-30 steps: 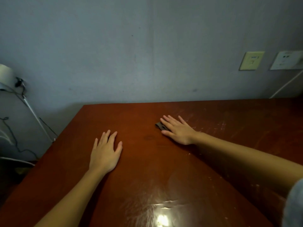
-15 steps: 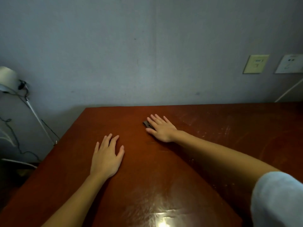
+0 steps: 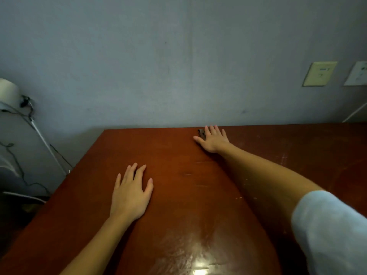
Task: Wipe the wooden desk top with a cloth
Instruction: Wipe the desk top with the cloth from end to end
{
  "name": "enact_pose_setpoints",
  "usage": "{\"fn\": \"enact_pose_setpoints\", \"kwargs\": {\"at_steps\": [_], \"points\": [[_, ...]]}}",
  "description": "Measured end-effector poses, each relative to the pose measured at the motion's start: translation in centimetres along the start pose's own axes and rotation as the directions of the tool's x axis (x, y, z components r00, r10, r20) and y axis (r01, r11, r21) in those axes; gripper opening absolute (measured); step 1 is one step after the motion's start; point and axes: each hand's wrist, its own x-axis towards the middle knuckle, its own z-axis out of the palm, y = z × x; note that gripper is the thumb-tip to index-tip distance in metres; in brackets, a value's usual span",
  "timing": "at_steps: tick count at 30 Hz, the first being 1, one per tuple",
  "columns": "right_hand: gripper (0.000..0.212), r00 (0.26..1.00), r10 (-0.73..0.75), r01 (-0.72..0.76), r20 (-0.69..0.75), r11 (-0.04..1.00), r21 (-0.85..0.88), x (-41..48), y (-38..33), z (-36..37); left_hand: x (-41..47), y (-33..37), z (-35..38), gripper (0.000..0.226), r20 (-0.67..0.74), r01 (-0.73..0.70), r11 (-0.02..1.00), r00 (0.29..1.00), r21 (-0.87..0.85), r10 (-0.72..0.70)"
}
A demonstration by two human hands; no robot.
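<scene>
Right hand, fingers straight, presses a small dark cloth flat at the far edge of the tabletop. Left hand rests flat near the left edge, fingers spread, holding nothing. Wiping seems mid-stroke; next, the cloth likely needs drawing back across unwiped wood.

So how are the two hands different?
The right hand is far off, at the back edge of the desk by the wall, arm stretched out; the left hand is nearer, around the middle. The right hand presses on a dark cloth, with a bit peeking out by its fingers; no cloth shows under the left hand. Both lie flat, palms down, fingers straight.
</scene>
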Motion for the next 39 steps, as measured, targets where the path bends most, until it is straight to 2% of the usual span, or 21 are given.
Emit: {"fn": "enact_pose_setpoints", "kwargs": {"at_steps": [2, 5, 9, 15, 20, 27, 32, 35, 39], "points": [[0.088, 1.000, 0.008, -0.008, 0.008, 1.000, 0.013, 0.3, -2.4, 0.1, 0.0, 0.0, 0.0, 0.058, 0.006, -0.002, 1.000, 1.000, -0.003, 0.002], [0.089, 0.997, -0.075, 0.074, 0.021, 0.997, 0.014, -0.8, -4.8, 0.7, 0.0, 0.1, 0.0, 0.058, 0.011, 0.002, 1.000, 1.000, 0.001, -0.002], [0.085, 0.986, -0.166, 0.166, 0.029, 0.986, -0.002, -2.9, -3.6, 1.3, -0.1, 0.2, -0.2, 0.058, 0.021, -0.007, 1.000, 1.000, 0.000, 0.007], [0.079, 0.998, 0.055, -0.054, -0.010, 0.998, 0.044, -0.6, 1.8, 0.3, 0.0, -0.1, 0.0, 0.059, 0.040, -0.016, 0.999, 0.999, 0.031, 0.015], [0.084, 0.994, 0.107, -0.107, -0.012, 0.994, 0.039, 2.3, 1.0, -0.5, 0.0, -0.1, 0.1, 0.059, 0.028, -0.012, 0.999, 1.000, 0.031, 0.011], [0.086, 0.997, -0.074, 0.074, -0.001, 0.997, 0.015, 0.7, -2.7, 0.1, -0.2, 0.2, -0.1, 0.058, 0.024, -0.023, 1.000, 0.999, 0.017, 0.023], [0.078, 0.966, -0.258, 0.258, -0.010, 0.966, -0.020, -3.7, -0.3, 1.1, -0.1, 0.1, -0.1, 0.059, 0.040, -0.018, 1.000, 0.999, 0.021, 0.017], [0.073, 0.981, -0.191, 0.191, -0.011, 0.982, -0.011, -3.5, 2.8, 0.3, -0.1, 0.0, -0.2, 0.060, 0.041, -0.014, 0.999, 0.999, 0.033, 0.013], [0.079, 0.998, -0.061, 0.061, -0.009, 0.998, -0.017, -1.1, 3.8, -0.2, -0.2, 0.1, -0.3, 0.059, 0.029, -0.007, 1.000, 1.000, 0.024, 0.006]]}}
